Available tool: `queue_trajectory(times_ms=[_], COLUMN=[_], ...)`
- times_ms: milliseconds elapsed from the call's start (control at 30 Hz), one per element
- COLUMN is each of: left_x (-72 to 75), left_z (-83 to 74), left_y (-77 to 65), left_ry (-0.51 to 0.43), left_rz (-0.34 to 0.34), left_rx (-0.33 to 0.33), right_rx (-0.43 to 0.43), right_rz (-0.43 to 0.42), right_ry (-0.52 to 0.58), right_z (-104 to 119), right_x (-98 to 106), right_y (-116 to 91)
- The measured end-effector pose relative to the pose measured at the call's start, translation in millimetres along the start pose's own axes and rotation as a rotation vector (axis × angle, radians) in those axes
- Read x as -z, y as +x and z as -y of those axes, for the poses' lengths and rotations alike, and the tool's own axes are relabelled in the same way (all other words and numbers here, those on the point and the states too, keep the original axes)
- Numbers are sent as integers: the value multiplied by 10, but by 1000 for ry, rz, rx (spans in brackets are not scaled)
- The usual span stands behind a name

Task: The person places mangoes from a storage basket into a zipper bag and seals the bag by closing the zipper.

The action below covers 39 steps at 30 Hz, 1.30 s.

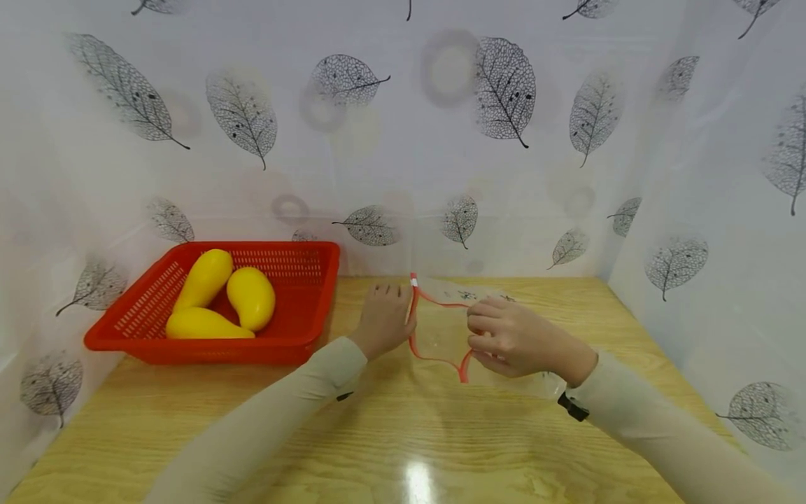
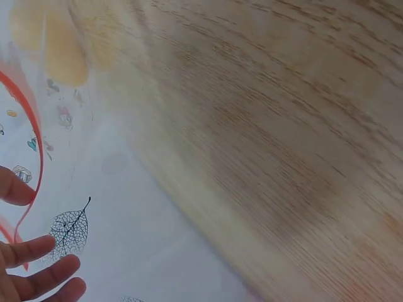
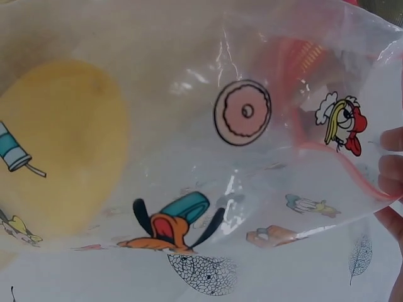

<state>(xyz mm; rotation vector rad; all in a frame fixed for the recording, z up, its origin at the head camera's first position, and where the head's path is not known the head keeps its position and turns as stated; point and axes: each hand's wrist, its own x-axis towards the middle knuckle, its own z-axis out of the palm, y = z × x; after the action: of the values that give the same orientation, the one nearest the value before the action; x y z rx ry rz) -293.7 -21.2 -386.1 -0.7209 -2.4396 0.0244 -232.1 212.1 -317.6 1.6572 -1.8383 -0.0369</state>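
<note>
A clear plastic zip bag point(image 1: 441, 332) with a red zip strip along its mouth lies between my hands, its mouth spread apart. Cartoon pictures, a pink doughnut among them, are printed on the bag point(image 3: 176, 145). My right hand point(image 1: 519, 339) pinches the strip on the right of the mouth with curled fingers. On the left of the mouth is my left hand point(image 1: 385, 318), its fingers extended. In the left wrist view its fingers point(image 2: 47, 277) are spread, and one fingertip touches the red strip point(image 2: 39, 145). A blurred yellow shape point(image 3: 69, 145) shows through the film in the right wrist view.
A red plastic basket point(image 1: 327, 301) stands left of my left hand, holding three smooth yellow, mango-like fruits point(image 1: 252, 297). Under everything is a wood-grain table point(image 1: 352, 434). White sheeting point(image 1: 403, 168) with grey leaf prints encloses the back and sides.
</note>
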Motion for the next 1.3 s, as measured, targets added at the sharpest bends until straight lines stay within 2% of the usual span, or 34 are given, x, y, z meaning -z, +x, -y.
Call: queue_trajectory(times_ms=[167, 333, 433, 600, 733, 867, 967, 1067, 1300], left_x=[42, 117, 223, 485, 632, 714, 759, 803, 905], left_z=[28, 68, 87, 120, 202, 327, 427, 525, 736], left_y=[-32, -69, -88, -117, -139, -153, -159, -163, -145], left_ry=[-43, -73, -79, -94, -52, 21, 17, 2, 17], left_rz=[45, 53, 80, 119, 99, 86, 96, 113, 106], left_rx=[13, -3, -15, -60, -110, -150, -176, -223, -414], right_rx=[-18, -27, -29, -26, -24, -21, -20, -19, -25], right_rz=[11, 43, 59, 62, 67, 66, 65, 65, 66], right_ry=[3, 14, 7, -9, -10, -7, -10, -13, -3], right_z=[27, 44, 55, 64, 67, 67, 68, 73, 78], right_x=[-4, -13, -23, -45, -58, -81, -95, -105, -106], right_y=[26, 47, 52, 66, 74, 68, 63, 66, 73])
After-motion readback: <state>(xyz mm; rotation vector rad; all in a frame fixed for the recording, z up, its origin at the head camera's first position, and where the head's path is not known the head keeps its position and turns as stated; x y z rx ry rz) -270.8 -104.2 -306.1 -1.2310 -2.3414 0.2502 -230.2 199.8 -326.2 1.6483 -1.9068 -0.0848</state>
